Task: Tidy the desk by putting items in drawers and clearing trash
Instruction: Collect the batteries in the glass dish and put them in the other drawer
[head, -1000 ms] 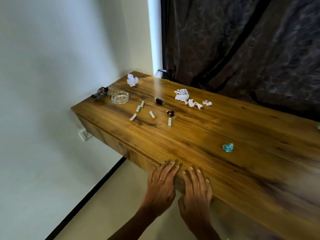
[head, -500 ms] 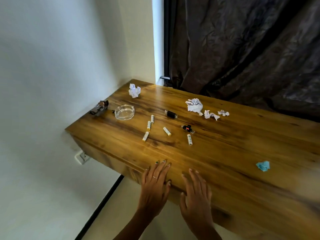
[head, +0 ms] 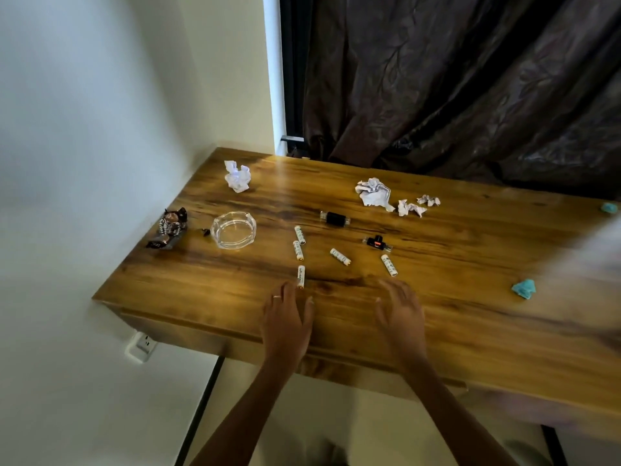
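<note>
far left edge of desk (head: pixel 208 290): foil wrappers (head: pixel 169 227), light and crinkly, pinch anywhere. glass ashtray (head: pixel 233 229) just right of them, heavy, slick, breakable; take it by the rim. five white batteries (head: pixel 300 235) mid-desk, rigid and prone to roll, pinch across the barrel. left hand (head: pixel 286 317) hovers with fingers relaxed, holding nothing, fingertips just beside the nearest battery (head: pixel 301 276). right hand (head: pixel 400 314) likewise loose and empty, near the rightmost battery (head: pixel 389 265). crumpled paper (head: pixel 373 192) at far side and teal scrap (head: pixel 524 288) at right: soft, weightless trash.
</note>
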Motion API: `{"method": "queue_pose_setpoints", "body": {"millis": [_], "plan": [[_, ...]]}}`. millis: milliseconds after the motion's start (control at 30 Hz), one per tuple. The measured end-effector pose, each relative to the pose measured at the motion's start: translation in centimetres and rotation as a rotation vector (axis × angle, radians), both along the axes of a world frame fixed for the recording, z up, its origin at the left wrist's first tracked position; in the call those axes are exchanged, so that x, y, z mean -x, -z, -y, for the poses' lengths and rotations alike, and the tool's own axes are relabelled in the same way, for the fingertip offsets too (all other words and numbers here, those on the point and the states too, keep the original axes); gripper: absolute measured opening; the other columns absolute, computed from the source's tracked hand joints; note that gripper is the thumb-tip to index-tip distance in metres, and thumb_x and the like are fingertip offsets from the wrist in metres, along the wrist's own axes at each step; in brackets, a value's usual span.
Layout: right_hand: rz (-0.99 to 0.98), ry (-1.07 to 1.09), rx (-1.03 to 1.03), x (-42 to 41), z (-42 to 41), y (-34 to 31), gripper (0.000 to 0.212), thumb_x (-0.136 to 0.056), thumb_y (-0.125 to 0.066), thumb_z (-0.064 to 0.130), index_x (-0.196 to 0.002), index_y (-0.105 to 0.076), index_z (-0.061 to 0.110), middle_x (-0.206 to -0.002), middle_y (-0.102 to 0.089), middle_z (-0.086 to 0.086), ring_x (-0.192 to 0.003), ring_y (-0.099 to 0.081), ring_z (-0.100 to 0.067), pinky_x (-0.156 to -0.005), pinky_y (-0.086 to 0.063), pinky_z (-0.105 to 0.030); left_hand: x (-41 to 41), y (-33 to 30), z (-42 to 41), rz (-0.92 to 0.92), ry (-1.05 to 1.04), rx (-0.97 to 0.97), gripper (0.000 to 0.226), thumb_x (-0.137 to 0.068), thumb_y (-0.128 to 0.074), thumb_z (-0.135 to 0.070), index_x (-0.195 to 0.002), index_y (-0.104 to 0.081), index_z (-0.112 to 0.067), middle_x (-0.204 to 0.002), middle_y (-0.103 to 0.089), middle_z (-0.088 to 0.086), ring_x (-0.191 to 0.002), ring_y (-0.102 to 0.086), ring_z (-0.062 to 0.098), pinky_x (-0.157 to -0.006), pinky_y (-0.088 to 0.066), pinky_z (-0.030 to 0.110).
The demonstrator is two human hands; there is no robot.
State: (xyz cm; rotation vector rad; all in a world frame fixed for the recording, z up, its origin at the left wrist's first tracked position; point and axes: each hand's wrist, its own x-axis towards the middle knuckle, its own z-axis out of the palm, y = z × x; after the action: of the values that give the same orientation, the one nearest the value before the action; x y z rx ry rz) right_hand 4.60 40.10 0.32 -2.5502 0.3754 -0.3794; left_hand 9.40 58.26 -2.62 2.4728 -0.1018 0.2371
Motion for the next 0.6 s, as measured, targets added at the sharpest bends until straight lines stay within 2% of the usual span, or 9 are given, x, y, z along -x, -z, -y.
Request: {"method": "queue_pose_setpoints", "body": {"millis": [167, 267, 367, 433, 533, 600], "plan": [[-0.096, 0.121, 0.068, -5.6, 2.5, -0.7, 0.035, -0.097, -0.044, 0.024, -0.129, -0.052, 0.013, -0.132, -0.053, -0.009, -0.124, -0.044, -0.023, -0.100, -0.037, -0.035, -4.8, -1.5, 0.7, -0.123, -0.094, 0.000, 0.052, -0.086, -0.052, -0.054, -0.124, -0.048, -0.018, -0.119, -0.057, 0.003, -0.112, -0.049, 0.022, -0.090, -0.044, 0.036], [-0.172, 0.160, 0.014, -7.6, 3.5, 0.0, 0.034, -0.096, -0.045, 0.026, -0.128, -0.051, 0.014, -0.126, -0.056, -0.010, -0.115, -0.051, -0.025, -0.091, -0.047, -0.037, -6.5, -1.9, 0.7, -0.158, -0.098, -0.021, 0.042, -0.084, -0.056, -0.050, -0.112, -0.051, -0.019, -0.108, -0.061, 0.001, -0.104, -0.054, 0.019, -0.079, -0.042, 0.029], [-0.219, 0.146, 0.035, -8.8, 3.9, 1.2, 0.035, -0.095, -0.047, 0.023, -0.129, -0.050, 0.014, -0.130, -0.053, -0.011, -0.118, -0.049, -0.027, -0.093, -0.048, -0.039, -7.6, -2.2, 0.7, -0.182, -0.076, -0.107, 0.032, -0.087, -0.055, -0.046, -0.106, -0.054, -0.019, -0.103, -0.063, 0.000, -0.098, -0.057, 0.017, -0.075, -0.039, 0.026], [-0.202, 0.140, 0.028, -9.0, 3.9, 1.4, 0.034, -0.094, -0.048, 0.020, -0.127, -0.051, 0.012, -0.128, -0.053, -0.012, -0.116, -0.050, -0.027, -0.090, -0.049, -0.039, -7.8, -2.5, 0.6, -0.184, -0.066, -0.139, 0.029, -0.090, -0.052, -0.044, -0.103, -0.057, -0.019, -0.101, -0.064, 0.001, -0.095, -0.059, 0.016, -0.072, -0.038, 0.026], [-0.085, 0.147, -0.090, -9.4, 2.9, 1.0, 0.031, -0.091, -0.055, 0.012, -0.121, -0.057, 0.010, -0.118, -0.061, -0.012, -0.103, -0.057, -0.024, -0.083, -0.051, -0.037, -8.2, -2.9, -0.2, -0.178, -0.112, -0.080, 0.028, -0.090, -0.051, -0.044, -0.104, -0.060, -0.021, -0.099, -0.065, -0.002, -0.089, -0.059, 0.014, -0.069, -0.039, 0.025], [-0.014, 0.128, -0.183, -10.3, 1.6, 0.0, 0.030, -0.090, -0.058, 0.012, -0.120, -0.059, 0.009, -0.113, -0.065, -0.010, -0.096, -0.060, -0.019, -0.078, -0.051, -0.031, -8.9, -3.4, -1.1, -0.159, -0.160, -0.039, 0.028, -0.090, -0.051, -0.045, -0.103, -0.062, -0.023, -0.096, -0.066, -0.005, -0.084, -0.059, 0.011, -0.066, -0.039, 0.024]]}}
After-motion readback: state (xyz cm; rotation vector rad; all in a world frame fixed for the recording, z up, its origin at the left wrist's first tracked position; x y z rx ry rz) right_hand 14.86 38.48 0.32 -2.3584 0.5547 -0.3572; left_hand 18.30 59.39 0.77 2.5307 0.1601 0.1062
